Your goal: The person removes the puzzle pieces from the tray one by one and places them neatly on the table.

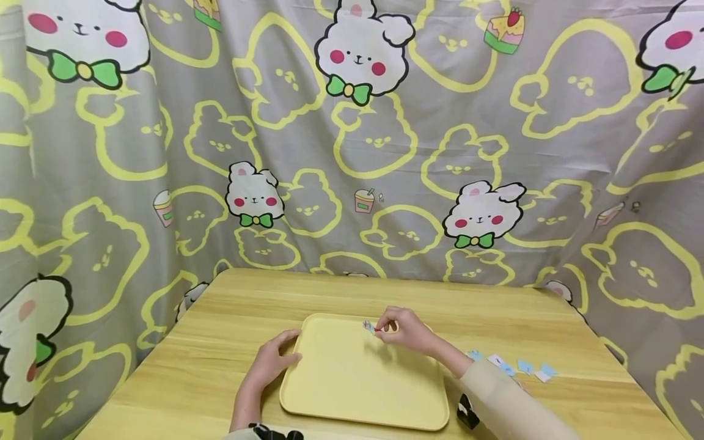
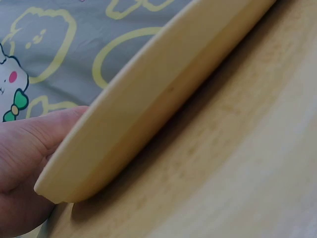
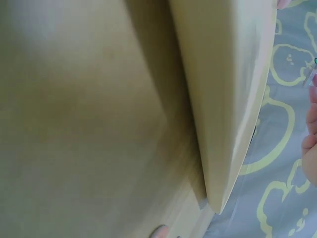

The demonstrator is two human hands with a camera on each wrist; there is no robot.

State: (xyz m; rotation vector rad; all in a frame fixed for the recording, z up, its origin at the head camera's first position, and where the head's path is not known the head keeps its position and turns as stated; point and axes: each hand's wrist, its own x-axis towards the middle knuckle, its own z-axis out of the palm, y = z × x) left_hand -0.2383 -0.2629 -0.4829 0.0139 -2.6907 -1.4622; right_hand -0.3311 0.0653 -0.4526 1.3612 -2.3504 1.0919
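Observation:
A pale yellow tray lies on the wooden table, its raised rim close up in the left wrist view. At its left edge, my left hand holds the rim, with the thumb over it; some fingers are hidden behind the rim in the left wrist view. Above the tray's far part, my right hand pinches a small blue and white piece with a touch of red near the fingertips. Only some curled fingers of this hand show at the right wrist view's edge.
Several small flat blue and white pieces lie on the table right of the tray, partly behind the right sleeve. A black object sits beside that forearm. A grey patterned curtain hangs around the table.

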